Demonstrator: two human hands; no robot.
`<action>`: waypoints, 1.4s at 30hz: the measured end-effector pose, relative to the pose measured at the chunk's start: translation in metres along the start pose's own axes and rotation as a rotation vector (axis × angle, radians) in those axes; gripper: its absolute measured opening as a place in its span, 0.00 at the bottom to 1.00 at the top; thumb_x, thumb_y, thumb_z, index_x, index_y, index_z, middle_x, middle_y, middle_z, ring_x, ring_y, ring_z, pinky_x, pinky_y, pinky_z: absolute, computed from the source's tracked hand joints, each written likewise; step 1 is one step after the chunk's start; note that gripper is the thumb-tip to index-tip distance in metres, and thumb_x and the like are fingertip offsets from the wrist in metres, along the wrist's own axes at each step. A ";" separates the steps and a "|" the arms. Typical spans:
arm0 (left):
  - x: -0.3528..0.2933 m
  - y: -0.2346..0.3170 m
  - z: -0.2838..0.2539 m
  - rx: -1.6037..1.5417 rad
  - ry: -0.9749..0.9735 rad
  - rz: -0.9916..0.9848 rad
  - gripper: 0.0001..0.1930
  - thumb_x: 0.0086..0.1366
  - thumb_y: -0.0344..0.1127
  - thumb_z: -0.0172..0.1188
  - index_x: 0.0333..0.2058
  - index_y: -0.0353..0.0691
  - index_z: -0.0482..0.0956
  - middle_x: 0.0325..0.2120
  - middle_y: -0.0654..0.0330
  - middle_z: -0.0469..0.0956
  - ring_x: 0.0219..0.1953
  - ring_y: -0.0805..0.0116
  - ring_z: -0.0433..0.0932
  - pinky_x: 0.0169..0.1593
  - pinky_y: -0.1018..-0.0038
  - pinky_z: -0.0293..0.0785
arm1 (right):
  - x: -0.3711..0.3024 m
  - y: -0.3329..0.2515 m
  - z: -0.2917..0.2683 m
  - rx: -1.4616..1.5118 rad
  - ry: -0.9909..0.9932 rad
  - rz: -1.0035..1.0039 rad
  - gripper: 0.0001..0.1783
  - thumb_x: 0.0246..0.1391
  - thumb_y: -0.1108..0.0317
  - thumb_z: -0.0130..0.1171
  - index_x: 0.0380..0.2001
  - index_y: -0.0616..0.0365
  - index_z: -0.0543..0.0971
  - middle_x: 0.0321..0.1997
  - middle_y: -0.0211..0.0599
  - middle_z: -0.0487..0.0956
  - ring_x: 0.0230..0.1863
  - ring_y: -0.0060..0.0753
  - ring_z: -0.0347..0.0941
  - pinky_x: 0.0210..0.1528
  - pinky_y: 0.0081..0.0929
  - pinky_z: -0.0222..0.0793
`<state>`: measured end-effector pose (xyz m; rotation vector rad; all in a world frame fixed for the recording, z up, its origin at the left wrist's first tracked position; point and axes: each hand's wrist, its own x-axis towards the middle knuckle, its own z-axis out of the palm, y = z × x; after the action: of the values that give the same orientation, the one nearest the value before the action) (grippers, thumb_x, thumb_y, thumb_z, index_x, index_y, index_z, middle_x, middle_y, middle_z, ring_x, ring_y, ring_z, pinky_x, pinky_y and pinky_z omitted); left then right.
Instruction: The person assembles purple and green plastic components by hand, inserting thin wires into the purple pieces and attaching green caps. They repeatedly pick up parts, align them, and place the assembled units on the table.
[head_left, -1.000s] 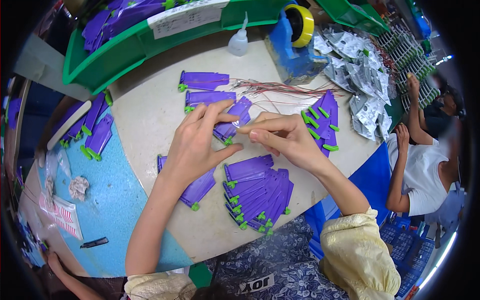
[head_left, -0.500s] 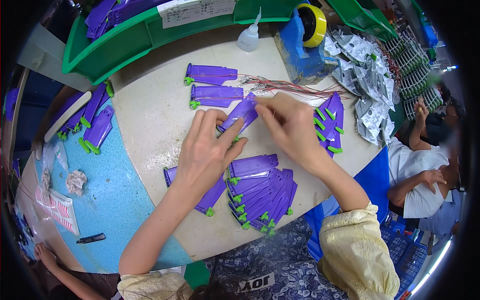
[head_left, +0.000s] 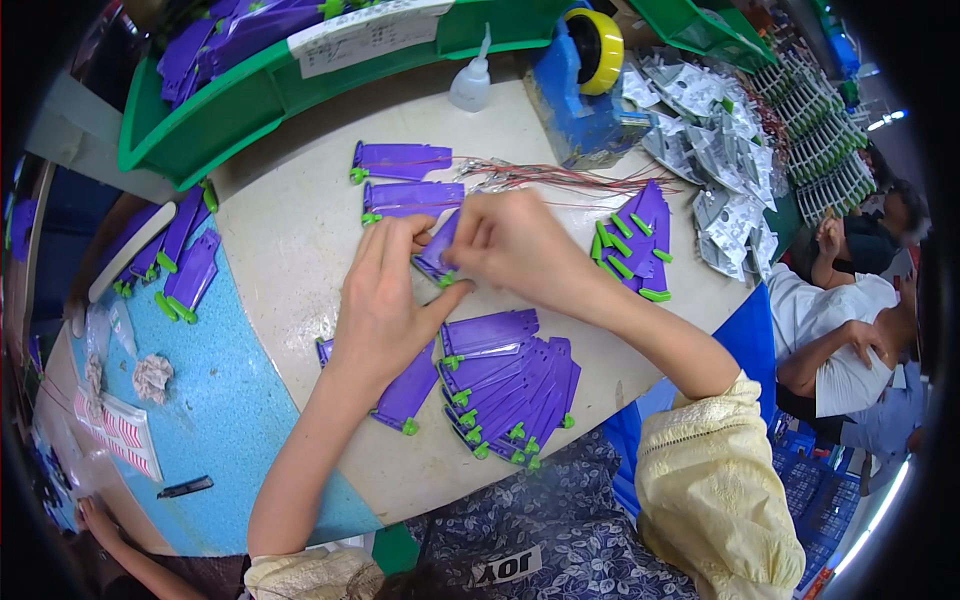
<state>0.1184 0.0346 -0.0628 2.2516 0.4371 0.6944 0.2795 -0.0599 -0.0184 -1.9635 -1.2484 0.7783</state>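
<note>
Pale worktop (head_left: 290, 250) stretches under both hands, curving at the fisheye's rim. On it, between the hands, lies one slim purple piece (head_left: 432, 262), tilted, with a green fitting at its near end. Left hand (head_left: 380, 305) has its fingers bent over the piece's left side, its thumb spread away near the green fitting — whether they clamp the piece, I cannot tell. Right hand (head_left: 520, 250) reaches over from the right, fingertips bunched down against the piece; what, if anything, they pinch is hidden. Just beyond lie two purple pieces with green ends (head_left: 408, 160), near a bundle of thin red wires (head_left: 570, 182). Nearer the body, more purple pieces overlap in a fan (head_left: 520, 375), while others show partly beneath the left forearm. To the right, loose green parts (head_left: 621, 226) rest on a purple stack (head_left: 655, 215). Farther out stand a squeeze bottle (head_left: 469, 90), a blue tape dispenser (head_left: 560, 100) and a green bin (head_left: 270, 110) — with silvery parts (head_left: 710, 150) heaped at the right.
</note>
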 end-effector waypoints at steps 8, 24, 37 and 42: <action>-0.029 0.034 -0.021 0.135 -0.039 0.118 0.14 0.51 0.25 0.71 0.38 0.34 0.81 0.41 0.51 0.78 0.45 0.50 0.75 0.49 0.59 0.73 | -0.012 0.035 -0.092 -0.177 0.891 -0.335 0.04 0.54 0.77 0.63 0.34 0.64 0.81 0.29 0.38 0.82 0.27 0.26 0.79 0.31 0.24 0.74; -0.112 0.008 -0.054 0.439 0.027 -0.039 0.16 0.62 0.24 0.59 0.49 0.33 0.80 0.53 0.46 0.73 0.54 0.49 0.72 0.57 0.61 0.68 | 0.074 0.060 0.033 -0.654 0.554 -0.644 0.06 0.43 0.68 0.60 0.19 0.58 0.78 0.31 0.46 0.74 0.40 0.49 0.73 0.42 0.43 0.70; -0.025 0.026 -0.003 0.259 -0.143 0.253 0.11 0.66 0.30 0.61 0.45 0.33 0.82 0.48 0.44 0.78 0.47 0.43 0.75 0.55 0.55 0.71 | -0.049 -0.048 -0.012 -0.343 0.610 -0.852 0.10 0.42 0.66 0.61 0.25 0.62 0.75 0.30 0.44 0.75 0.37 0.49 0.76 0.37 0.43 0.72; -0.018 0.018 0.019 0.067 -0.051 0.073 0.22 0.54 0.22 0.66 0.50 0.33 0.77 0.37 0.54 0.75 0.28 0.62 0.69 0.32 0.68 0.68 | -0.042 0.034 0.018 -0.348 0.285 -0.541 0.09 0.36 0.74 0.61 0.25 0.67 0.79 0.30 0.48 0.79 0.40 0.52 0.77 0.41 0.43 0.76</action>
<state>0.1168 0.0034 -0.0675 2.3533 0.3599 0.6666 0.2679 -0.1049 -0.0508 -1.7738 -1.7043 0.0115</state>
